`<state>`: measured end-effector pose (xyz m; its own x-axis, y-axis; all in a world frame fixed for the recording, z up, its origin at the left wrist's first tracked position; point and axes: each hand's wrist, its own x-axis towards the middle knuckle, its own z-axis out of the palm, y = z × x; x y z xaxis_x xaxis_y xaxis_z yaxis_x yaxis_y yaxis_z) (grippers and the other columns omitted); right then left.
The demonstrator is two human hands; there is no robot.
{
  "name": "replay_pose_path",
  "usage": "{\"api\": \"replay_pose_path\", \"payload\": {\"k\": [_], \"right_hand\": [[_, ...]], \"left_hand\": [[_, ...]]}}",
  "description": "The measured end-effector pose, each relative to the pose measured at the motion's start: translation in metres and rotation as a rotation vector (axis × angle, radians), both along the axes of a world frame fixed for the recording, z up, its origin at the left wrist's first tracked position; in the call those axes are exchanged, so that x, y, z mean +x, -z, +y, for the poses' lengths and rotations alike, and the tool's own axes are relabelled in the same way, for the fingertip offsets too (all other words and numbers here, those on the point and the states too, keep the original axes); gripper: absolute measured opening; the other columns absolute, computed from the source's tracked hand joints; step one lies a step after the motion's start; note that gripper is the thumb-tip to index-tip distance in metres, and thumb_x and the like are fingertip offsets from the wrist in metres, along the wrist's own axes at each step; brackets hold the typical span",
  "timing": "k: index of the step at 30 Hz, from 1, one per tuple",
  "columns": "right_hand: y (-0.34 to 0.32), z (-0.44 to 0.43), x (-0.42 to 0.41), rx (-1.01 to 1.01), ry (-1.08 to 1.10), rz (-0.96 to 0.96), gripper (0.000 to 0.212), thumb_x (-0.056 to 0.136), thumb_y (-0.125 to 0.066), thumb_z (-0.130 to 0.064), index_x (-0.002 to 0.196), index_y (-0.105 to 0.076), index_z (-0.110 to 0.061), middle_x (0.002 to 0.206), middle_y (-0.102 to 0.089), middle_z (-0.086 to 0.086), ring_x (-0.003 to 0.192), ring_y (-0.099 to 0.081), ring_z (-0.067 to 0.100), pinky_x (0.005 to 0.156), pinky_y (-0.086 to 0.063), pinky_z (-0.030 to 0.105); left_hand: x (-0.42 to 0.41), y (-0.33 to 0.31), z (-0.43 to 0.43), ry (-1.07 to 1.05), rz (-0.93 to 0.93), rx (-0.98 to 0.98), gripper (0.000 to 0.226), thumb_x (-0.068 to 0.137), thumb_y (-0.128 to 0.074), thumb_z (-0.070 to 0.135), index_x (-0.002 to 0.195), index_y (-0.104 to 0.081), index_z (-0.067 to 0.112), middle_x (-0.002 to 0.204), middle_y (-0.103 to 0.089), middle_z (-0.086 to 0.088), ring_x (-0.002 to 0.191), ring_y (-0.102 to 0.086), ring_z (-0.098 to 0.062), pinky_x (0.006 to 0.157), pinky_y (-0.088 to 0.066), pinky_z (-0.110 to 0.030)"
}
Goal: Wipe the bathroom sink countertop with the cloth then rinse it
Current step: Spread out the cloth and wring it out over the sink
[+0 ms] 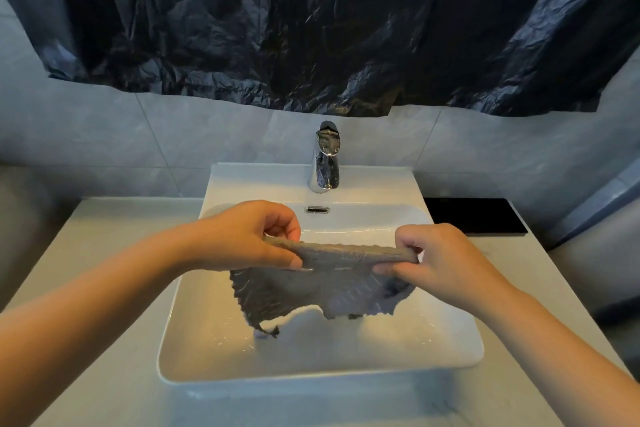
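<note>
Both hands pinch cloth [322,282] (over sink [460,354]).

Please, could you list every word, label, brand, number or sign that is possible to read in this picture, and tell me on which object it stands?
None: no text can be read anywhere in this view.
The faucet shows only reflections, no brand mark that can be made out.
The grey cloth, the white sink, the black plastic sheet and the black flat object on the countertop bear no visible writing.
</note>
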<state>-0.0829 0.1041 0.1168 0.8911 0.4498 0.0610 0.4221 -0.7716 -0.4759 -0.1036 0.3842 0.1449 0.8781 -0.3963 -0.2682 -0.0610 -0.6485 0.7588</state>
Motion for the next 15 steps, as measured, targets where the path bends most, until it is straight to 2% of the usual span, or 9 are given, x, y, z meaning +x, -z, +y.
{"api": "replay_pose_path", "payload": {"k": [4,6,8,10,12,15], "right_hand": [[-0.006,-0.001,-0.004,0.19,0.038,0.164,0.049,0.068,-0.079,-0.043,0.052,-0.037,-0.023,0.047,-0.035,-0.01,0.049,-0.03,0.006,0.051,-0.031,0.025],[-0.016,0.0,-0.005,0.227,0.022,0.208,0.048,0.066,-0.08,-0.042,0.054,-0.039,-0.02,0.048,-0.037,-0.01,0.049,-0.033,0.006,0.052,-0.033,0.024],[-0.025,0.0,0.001,0.209,0.028,0.223,0.047,0.063,-0.08,-0.045,0.053,-0.041,-0.02,0.049,-0.041,-0.01,0.049,-0.037,0.004,0.052,-0.035,0.022],[-0.027,0.002,0.013,0.092,0.031,0.185,0.051,0.059,-0.078,-0.055,0.054,-0.041,-0.02,0.052,-0.048,-0.005,0.052,-0.042,0.01,0.053,-0.038,0.028],[-0.017,0.004,0.031,-0.081,0.027,0.133,0.053,0.059,-0.076,-0.06,0.056,-0.04,-0.02,0.055,-0.052,-0.001,0.054,-0.047,0.015,0.052,-0.04,0.031],[0.016,0.003,0.059,-0.28,-0.003,0.107,0.049,0.067,-0.078,-0.051,0.062,-0.04,-0.02,0.057,-0.051,-0.004,0.052,-0.045,0.014,0.049,-0.035,0.029]], "left_hand": [[-0.011,-0.009,0.006,0.05,0.059,-0.114,0.018,0.076,-0.073,0.039,0.077,-0.062,0.025,0.077,-0.063,-0.002,0.067,-0.055,-0.011,0.059,-0.043,-0.019],[-0.012,-0.015,0.009,0.055,0.109,-0.188,0.019,0.073,-0.073,0.04,0.076,-0.062,0.025,0.077,-0.063,-0.003,0.069,-0.055,-0.013,0.061,-0.043,-0.023],[-0.006,-0.017,0.012,0.018,0.119,-0.208,0.019,0.076,-0.076,0.035,0.075,-0.062,0.023,0.075,-0.064,-0.003,0.067,-0.056,-0.012,0.06,-0.044,-0.022],[0.007,-0.008,0.012,-0.043,0.084,-0.121,0.017,0.075,-0.075,0.035,0.075,-0.063,0.023,0.073,-0.066,0.001,0.066,-0.059,-0.01,0.061,-0.048,-0.023],[0.026,0.012,0.01,-0.096,-0.017,0.064,0.016,0.076,-0.072,0.039,0.08,-0.067,0.024,0.077,-0.068,0.003,0.071,-0.062,-0.011,0.068,-0.053,-0.029],[0.055,0.053,0.004,-0.129,-0.175,0.268,0.018,0.08,-0.07,0.041,0.082,-0.07,0.023,0.079,-0.067,0.001,0.076,-0.06,-0.017,0.07,-0.051,-0.037]]}}
